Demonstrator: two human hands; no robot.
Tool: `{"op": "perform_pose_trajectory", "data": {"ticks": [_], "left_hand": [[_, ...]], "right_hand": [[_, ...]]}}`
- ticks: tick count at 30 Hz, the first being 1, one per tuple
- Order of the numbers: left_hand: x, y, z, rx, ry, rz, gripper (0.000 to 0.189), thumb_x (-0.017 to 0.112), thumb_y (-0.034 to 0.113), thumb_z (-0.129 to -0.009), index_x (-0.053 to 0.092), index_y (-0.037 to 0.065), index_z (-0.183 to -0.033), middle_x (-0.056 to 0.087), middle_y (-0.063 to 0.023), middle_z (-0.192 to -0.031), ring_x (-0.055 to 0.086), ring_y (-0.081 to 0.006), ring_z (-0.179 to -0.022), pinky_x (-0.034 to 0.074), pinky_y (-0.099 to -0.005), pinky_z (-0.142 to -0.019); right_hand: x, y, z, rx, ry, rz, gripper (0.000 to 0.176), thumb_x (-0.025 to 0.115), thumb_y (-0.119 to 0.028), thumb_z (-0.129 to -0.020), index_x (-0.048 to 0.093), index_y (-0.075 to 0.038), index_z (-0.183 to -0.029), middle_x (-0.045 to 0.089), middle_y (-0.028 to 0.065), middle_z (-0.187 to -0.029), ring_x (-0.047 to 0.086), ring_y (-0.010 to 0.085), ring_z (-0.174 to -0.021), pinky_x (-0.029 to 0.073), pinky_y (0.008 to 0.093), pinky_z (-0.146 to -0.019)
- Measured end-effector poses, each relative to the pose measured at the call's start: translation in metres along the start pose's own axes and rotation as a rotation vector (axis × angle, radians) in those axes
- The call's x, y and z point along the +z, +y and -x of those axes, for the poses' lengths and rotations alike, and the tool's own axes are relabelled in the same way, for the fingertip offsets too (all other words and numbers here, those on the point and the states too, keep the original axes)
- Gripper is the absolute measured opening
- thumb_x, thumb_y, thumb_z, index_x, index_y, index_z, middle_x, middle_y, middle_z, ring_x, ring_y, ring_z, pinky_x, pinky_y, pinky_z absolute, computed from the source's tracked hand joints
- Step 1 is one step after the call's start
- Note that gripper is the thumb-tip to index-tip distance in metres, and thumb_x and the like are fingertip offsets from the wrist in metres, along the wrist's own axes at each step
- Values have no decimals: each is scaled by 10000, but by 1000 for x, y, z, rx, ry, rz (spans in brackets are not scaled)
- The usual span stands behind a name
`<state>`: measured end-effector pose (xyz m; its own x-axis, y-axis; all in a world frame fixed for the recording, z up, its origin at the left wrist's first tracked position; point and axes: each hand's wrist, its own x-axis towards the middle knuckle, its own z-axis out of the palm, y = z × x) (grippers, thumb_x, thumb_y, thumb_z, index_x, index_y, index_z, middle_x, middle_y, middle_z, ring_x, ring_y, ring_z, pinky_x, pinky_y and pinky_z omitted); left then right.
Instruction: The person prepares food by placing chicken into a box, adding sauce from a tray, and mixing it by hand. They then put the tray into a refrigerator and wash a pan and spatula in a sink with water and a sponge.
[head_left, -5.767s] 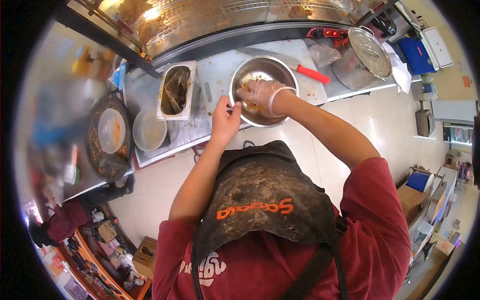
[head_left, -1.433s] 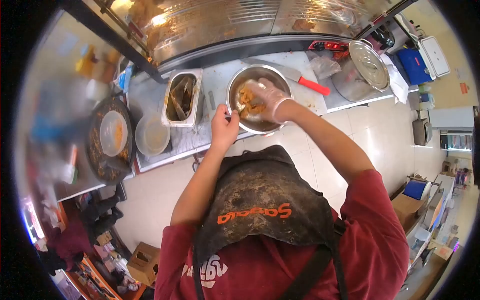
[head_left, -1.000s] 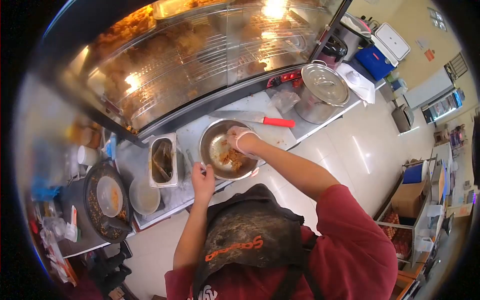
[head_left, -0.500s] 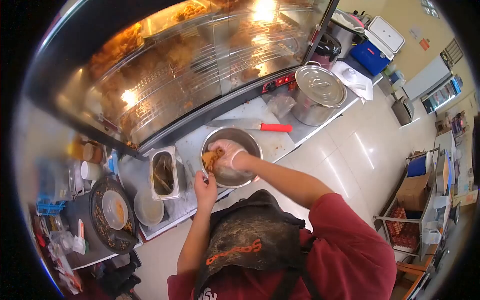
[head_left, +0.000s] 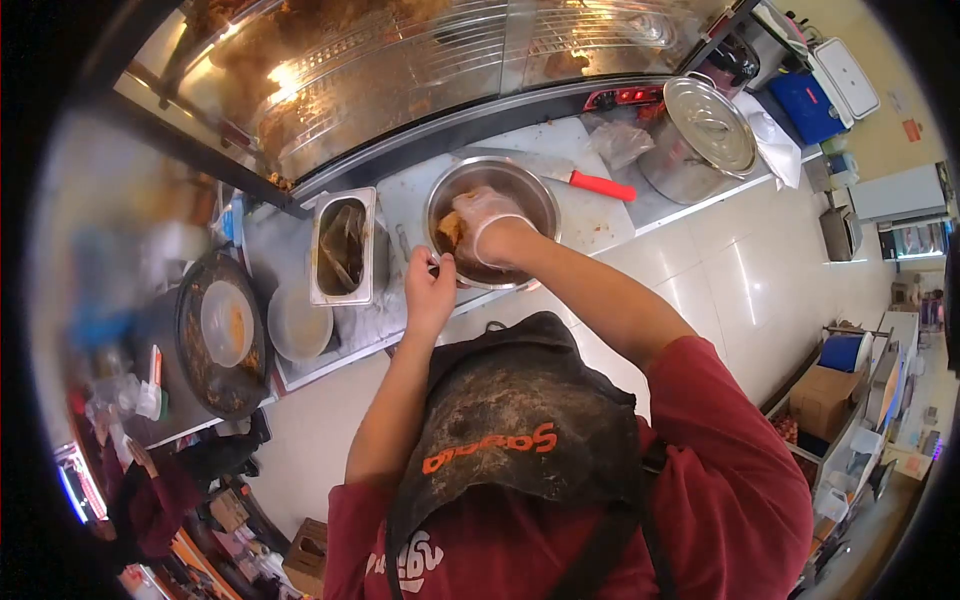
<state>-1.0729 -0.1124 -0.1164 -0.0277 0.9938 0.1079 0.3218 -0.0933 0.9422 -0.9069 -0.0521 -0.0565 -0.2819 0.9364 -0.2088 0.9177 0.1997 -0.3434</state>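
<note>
A metal mixing bowl [head_left: 522, 182] stands on a white cutting board [head_left: 400, 188]. My left hand [head_left: 431, 292] is closed on the bowl's near left rim, thumb and fingers pinching the edge. Inside the bowl is my right hand [head_left: 488, 222], wearing a clear plastic glove. Its fingers curl around golden-brown fried food [head_left: 452, 234] that looks like breaded chicken, partly hidden by the hand. Behind the bowl lies a knife with a red handle [head_left: 603, 186], its blade partly covered by the bowl's rim.
A rectangular metal container [head_left: 372, 240] and a translucent round tub [head_left: 300, 325] are left of the board. Further left, a bowl [head_left: 228, 322] rests in a dark round pan [head_left: 190, 350]. A lidded pot [head_left: 690, 150] stands right. Behind is a heated glass display [head_left: 400, 90]. Another person's hand [head_left: 141, 456] shows lower left.
The camera view has tilted and turned, so the counter sits higher and further right. My right hand stays in the bowl with the food, and my left hand keeps holding the rim.
</note>
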Motion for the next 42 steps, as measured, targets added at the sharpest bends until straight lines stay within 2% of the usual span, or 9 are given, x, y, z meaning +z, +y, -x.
{"op": "perform_pose_trajectory", "data": {"ticks": [7,10,14,17,23,31,35,38,42], "left_hand": [[-8,-6,-2,-40,-17,73,223,639,120,-925,454,42,-828,452,-29,-619,435,-109,-582,377,-317,-529],[-10,-10,1,-68,-14,92,228,639,117,-924,449,44,-821,455,-25,-610,420,-101,-565,353,-308,-509],[-11,-6,2,-54,-8,48,235,644,113,-920,442,53,-814,437,-11,-607,387,-91,-542,325,-299,-491],[-10,-10,0,-7,4,37,232,642,113,-919,441,56,-820,434,-10,-607,378,-88,-533,324,-295,-488],[-11,10,8,-177,12,223,206,632,111,-920,451,47,-844,450,-20,-622,402,-93,-520,344,-296,-480],[-13,12,16,-79,-29,152,127,597,55,-926,482,34,-877,500,-16,-681,435,-92,-527,372,-306,-478],[-13,4,16,9,3,171,158,595,60,-931,458,38,-854,495,-18,-656,455,-78,-534,367,-292,-471],[-16,4,22,-119,-29,179,179,596,63,-934,446,41,-838,501,-20,-650,454,-73,-533,363,-286,-470],[-19,-4,26,-109,-10,152,180,600,65,-935,454,43,-833,504,-19,-648,436,-73,-534,361,-285,-479]], "right_hand": [[11,62,-6,-306,-2,-240,351,647,-168,-855,659,-58,-1188,682,217,-1107,666,337,-1038,538,424,-862],[-22,55,11,-88,-175,-401,368,616,-104,-873,646,-61,-1237,654,228,-1164,636,353,-1090,519,419,-891],[-31,40,23,-105,-207,95,464,595,-43,-861,598,-68,-1324,614,234,-1237,589,368,-1166,488,394,-965],[-13,33,26,-78,62,16,558,630,-137,-844,538,-69,-1390,609,243,-1251,576,398,-1176,477,406,-992],[-36,-15,41,-50,-288,0,705,647,-453,-820,525,-27,-1369,618,265,-1245,580,436,-1156,463,466,-1000],[7,-33,33,191,75,-318,384,649,-234,-838,639,-5,-1146,604,253,-1189,566,407,-1143,444,452,-1023],[27,13,11,-127,474,-68,307,613,-157,-847,642,-18,-1118,617,235,-1172,609,410,-1095,497,480,-949],[19,-10,16,64,156,1,330,609,-117,-826,644,-35,-1144,642,222,-1121,648,421,-1009,534,493,-870],[3,-13,39,-304,-329,261,383,556,-53,-829,644,-96,-1199,659,215,-1110,660,400,-986,536,471,-864]]}}
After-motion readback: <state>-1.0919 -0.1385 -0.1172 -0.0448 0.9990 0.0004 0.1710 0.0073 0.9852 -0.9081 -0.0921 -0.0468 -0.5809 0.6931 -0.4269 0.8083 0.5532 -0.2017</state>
